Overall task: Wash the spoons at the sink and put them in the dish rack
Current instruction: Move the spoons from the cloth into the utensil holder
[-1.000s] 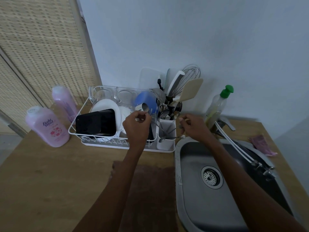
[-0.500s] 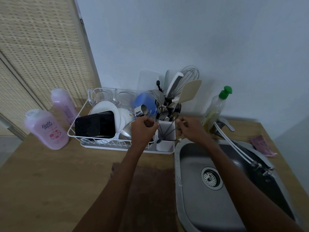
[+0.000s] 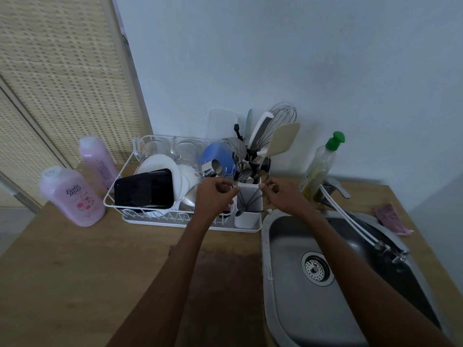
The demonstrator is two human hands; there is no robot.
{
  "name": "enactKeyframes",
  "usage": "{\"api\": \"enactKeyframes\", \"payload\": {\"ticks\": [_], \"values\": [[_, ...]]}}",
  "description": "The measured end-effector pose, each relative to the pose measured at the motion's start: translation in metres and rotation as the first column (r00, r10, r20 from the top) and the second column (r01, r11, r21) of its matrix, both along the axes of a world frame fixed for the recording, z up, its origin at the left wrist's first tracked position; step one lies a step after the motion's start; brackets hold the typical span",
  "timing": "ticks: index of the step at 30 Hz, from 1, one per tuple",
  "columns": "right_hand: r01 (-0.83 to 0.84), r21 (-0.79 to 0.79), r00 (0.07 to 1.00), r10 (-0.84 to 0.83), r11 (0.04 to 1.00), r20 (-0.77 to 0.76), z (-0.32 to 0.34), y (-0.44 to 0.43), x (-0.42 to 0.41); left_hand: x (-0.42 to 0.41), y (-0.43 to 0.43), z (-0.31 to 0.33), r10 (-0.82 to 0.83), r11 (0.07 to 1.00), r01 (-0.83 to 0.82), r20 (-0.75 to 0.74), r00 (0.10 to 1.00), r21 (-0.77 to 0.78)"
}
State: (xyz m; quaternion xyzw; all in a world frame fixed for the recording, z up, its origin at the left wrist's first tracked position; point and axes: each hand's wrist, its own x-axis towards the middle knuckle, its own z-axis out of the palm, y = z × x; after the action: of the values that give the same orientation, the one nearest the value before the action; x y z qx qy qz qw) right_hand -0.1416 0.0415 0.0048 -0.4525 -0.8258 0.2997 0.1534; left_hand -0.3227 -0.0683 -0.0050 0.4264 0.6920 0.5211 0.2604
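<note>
Several thin metal spoons point(image 3: 246, 202) fan out in front of the white cutlery holder point(image 3: 248, 220) at the right end of the white wire dish rack point(image 3: 117, 186). My right hand point(image 3: 279, 195) grips their handle ends from the right, and the bowls hang low at the holder's front. From the left, my left hand point(image 3: 215, 194) pinches one spoon handle with curled fingers. The holder is crowded with more cutlery. To the right lies the steel sink point(image 3: 295, 304), with my right forearm across it.
The rack holds white plates point(image 3: 160, 162), a black tray point(image 3: 142, 189), a blue bowl point(image 3: 216, 152) and glasses. A utensil pot with whisk and spatula point(image 3: 283, 139) stands behind. Dish soap bottle point(image 3: 319, 166), tap point(image 3: 335, 187), pink cloth point(image 3: 389, 217), two pink bottles point(image 3: 72, 196) and a brown mat point(image 3: 220, 284) surround.
Both hands have moved closer together over the cutlery holder. The spoons in my right hand have tipped from nearly level to hanging downward in front of the holder.
</note>
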Motion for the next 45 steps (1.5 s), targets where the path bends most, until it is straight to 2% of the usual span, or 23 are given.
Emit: {"api": "enactKeyframes", "payload": {"ticks": [7, 15, 19, 23, 26, 30, 33, 36, 40, 45], "values": [[0.024, -0.032, 0.994, -0.027, 0.999, -0.103, -0.005, 0.000, 0.004, -0.002, -0.005, 0.007, -0.014, 1.000, 0.014, 0.006, 1.000, 0.021], [0.066, -0.050, 0.990, -0.071, 0.997, -0.119, -0.002, -0.004, 0.008, -0.007, -0.008, 0.008, -0.036, 0.999, 0.038, -0.066, 0.997, 0.025], [0.161, -0.061, 0.964, -0.171, 0.985, -0.205, 0.002, -0.013, 0.015, -0.009, -0.016, 0.010, 0.011, 0.998, -0.003, -0.118, 0.993, 0.068], [0.361, -0.130, 0.849, -0.383, 0.924, -0.364, -0.016, -0.038, 0.028, -0.008, -0.046, -0.002, 0.141, 0.984, -0.113, -0.206, 0.968, 0.139], [0.420, -0.047, 0.837, -0.407, 0.906, -0.366, -0.042, -0.074, 0.033, 0.002, -0.081, -0.028, 0.147, 0.984, -0.126, -0.179, 0.973, 0.123], [0.332, -0.005, 0.911, -0.322, 0.943, -0.259, -0.091, -0.134, 0.025, 0.013, -0.123, -0.079, 0.093, 0.990, -0.123, -0.352, 0.931, -0.065], [0.213, 0.015, 0.974, -0.211, 0.977, -0.084, -0.131, -0.180, 0.017, 0.014, -0.144, -0.115, -0.073, 0.986, -0.042, -0.649, 0.757, -0.161], [0.184, -0.058, 0.983, -0.185, 0.981, -0.011, -0.158, -0.217, 0.008, 0.028, -0.165, -0.151, -0.153, 0.975, 0.013, -0.621, 0.769, -0.224], [0.067, 0.170, 0.989, -0.088, 0.983, 0.119, -0.185, -0.226, 0.009, 0.039, -0.185, -0.177, -0.230, 0.949, 0.012, -0.665, 0.711, -0.315], [0.078, 0.241, 0.980, -0.118, 0.967, 0.159, -0.187, -0.227, 0.009, 0.043, -0.189, -0.168, -0.215, 0.946, -0.035, -0.701, 0.680, -0.324]]}}
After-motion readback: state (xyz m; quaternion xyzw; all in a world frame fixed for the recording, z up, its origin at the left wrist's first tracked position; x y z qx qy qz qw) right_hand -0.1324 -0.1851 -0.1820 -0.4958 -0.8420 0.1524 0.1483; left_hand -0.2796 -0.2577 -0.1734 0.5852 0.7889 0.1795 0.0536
